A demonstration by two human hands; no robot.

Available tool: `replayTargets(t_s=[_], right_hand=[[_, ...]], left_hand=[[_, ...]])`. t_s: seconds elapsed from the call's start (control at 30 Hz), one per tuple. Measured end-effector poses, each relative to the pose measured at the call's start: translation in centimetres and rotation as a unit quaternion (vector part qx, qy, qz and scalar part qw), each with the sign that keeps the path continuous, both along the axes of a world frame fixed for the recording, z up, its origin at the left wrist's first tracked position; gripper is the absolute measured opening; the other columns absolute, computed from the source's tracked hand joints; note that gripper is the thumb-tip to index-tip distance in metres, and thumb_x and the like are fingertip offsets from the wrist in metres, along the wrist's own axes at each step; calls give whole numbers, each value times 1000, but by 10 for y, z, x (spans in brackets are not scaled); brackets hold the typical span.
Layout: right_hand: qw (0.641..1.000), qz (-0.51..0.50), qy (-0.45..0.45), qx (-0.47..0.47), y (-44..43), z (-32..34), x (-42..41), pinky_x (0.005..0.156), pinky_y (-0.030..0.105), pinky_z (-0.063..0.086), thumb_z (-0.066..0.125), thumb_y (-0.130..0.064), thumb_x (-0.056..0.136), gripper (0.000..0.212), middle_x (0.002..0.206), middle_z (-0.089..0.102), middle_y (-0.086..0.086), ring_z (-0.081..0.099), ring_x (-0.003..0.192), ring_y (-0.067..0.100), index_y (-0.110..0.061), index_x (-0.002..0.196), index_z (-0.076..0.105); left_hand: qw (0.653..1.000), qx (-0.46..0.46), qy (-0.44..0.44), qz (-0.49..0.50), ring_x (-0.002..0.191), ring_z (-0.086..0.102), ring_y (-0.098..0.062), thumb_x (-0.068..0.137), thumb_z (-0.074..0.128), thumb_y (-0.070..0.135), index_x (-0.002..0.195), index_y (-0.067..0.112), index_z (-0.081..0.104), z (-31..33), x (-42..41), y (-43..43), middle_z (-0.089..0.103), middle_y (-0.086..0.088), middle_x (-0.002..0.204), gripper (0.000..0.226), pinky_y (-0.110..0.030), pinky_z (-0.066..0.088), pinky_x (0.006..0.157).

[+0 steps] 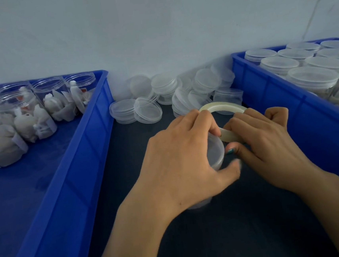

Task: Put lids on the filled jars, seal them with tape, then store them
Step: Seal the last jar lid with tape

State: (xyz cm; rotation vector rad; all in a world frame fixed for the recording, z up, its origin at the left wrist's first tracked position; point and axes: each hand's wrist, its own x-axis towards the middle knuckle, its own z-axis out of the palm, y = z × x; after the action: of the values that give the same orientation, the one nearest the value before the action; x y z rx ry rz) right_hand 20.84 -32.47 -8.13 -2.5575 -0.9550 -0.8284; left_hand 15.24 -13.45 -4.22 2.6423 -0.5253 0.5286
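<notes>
2 hands: both work on 1 jar in the middle of the frame, a bit below the centre.
Jar: clear plastic, and its top looks closed. It sits on the dark table, mostly hidden under the left hand.
How the jar will handle: I think it is light and hard, with smooth, slippery sides. A big squeeze could bend it. The best place to hold it is around the side, lower down, so the top edge is free for tape.
Tape roll: the tape roll is a thin pale ring, just right of the jar and touching it. It looks light and stiff. The loose end should be sticky and floppy, but I cannot see it.
Left hand: curled over the jar from above and gripping it, fingers on the far side, thumb on the near side. The thumb is blurry.
Right hand: the right hand has its fingers curled around the tape roll and grips it. Its thumb tip is right beside the jar. I cannot tell if it presses tape down.
Loose lids: the loose lids lie in a pile at the top middle.
Left bin: the left bin is blue and holds open jars with white things inside.
Right bin: the right bin, upper right, holds lidded jars.
</notes>
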Motion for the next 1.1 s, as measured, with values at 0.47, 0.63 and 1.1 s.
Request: replayTargets(t_s=[0.47,0.63,1.1], right_hand=[[1000,2,-5,23,1,-2,2,74,40,24,10,-55,106,57,81,47,-12,44,77,14,-24,85,52],[999,-15,-10,46,6,-6,1,75,40,23,11,-55,106,55,80,46,-13,40,77,11,-25,85,52],[993,-86,-47,66,17,-12,2,76,43,25,4,-51,106,60,82,50,-5,43,82,17,-20,84,51]], left_hand=[[1000,-14,-15,-1,87,49,-3,76,58,59,99,37,49,-1,4,1,53,20,100,33,-15,39,65],[1000,-17,-22,11,84,49,-3,76,62,54,96,36,50,-1,4,-1,52,19,97,30,-18,40,65],[999,-12,-28,17,84,50,-5,75,64,52,97,34,51,-2,5,-2,53,18,96,31,-13,37,65]])
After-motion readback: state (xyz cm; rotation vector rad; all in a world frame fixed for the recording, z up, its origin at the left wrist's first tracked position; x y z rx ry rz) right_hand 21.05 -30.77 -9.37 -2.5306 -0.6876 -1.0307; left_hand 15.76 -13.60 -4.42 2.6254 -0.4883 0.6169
